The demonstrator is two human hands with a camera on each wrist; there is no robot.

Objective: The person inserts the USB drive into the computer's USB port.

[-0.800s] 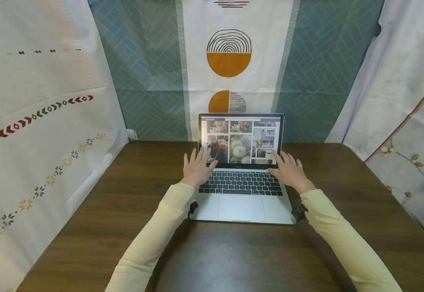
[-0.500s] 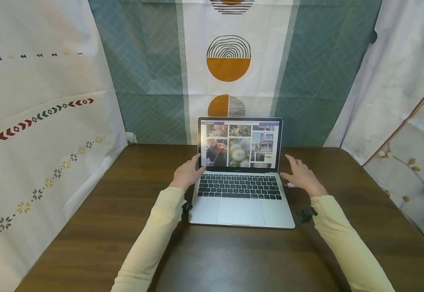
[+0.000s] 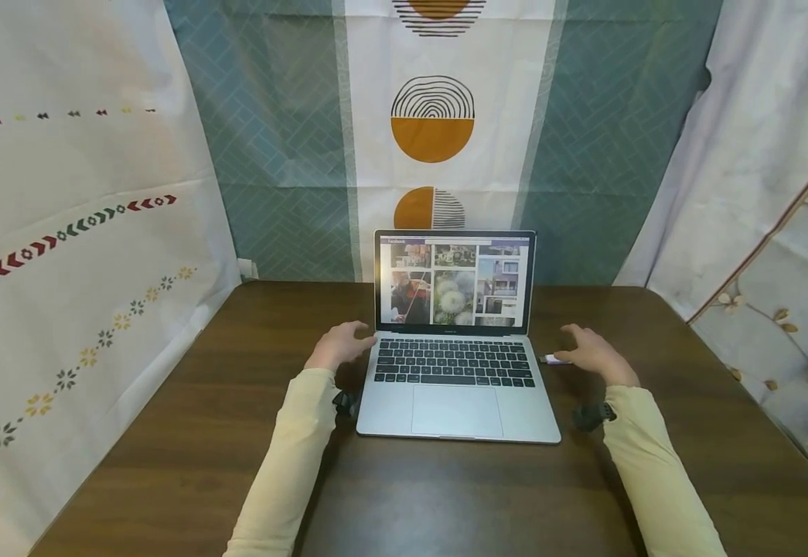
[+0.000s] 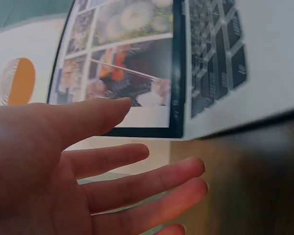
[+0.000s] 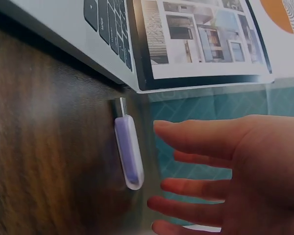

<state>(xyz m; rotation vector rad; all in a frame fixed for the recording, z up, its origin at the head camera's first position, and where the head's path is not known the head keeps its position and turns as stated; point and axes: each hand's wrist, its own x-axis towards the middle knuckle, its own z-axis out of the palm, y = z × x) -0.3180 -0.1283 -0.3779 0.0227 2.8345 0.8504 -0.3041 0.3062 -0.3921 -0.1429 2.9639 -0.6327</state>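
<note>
An unfolded silver laptop [image 3: 456, 410] sits on the table, its screen [image 3: 454, 282] lit with a page of photos. Beside its left edge is my left hand [image 3: 340, 346], fingers extended and holding nothing; in the left wrist view the thumb overlaps the lower screen corner. To the right of the keyboard lies a small purple and white USB stick [image 5: 129, 152], its metal plug pointing at the laptop's side. My right hand [image 3: 594, 352] hovers right by the stick, fingers spread and apart from it in the right wrist view.
The brown wooden table [image 3: 188, 433] extends around the laptop. A green and white patterned cloth [image 3: 285, 155] hangs behind it. White printed cloths hang at the left [image 3: 83, 232] and right [image 3: 779, 255]. Both wrists wear dark devices.
Both hands have drawn outward and back from the screen's lower corners to either side of the laptop. The USB stick has come into sight by the right hand. The head view has tilted slightly up.
</note>
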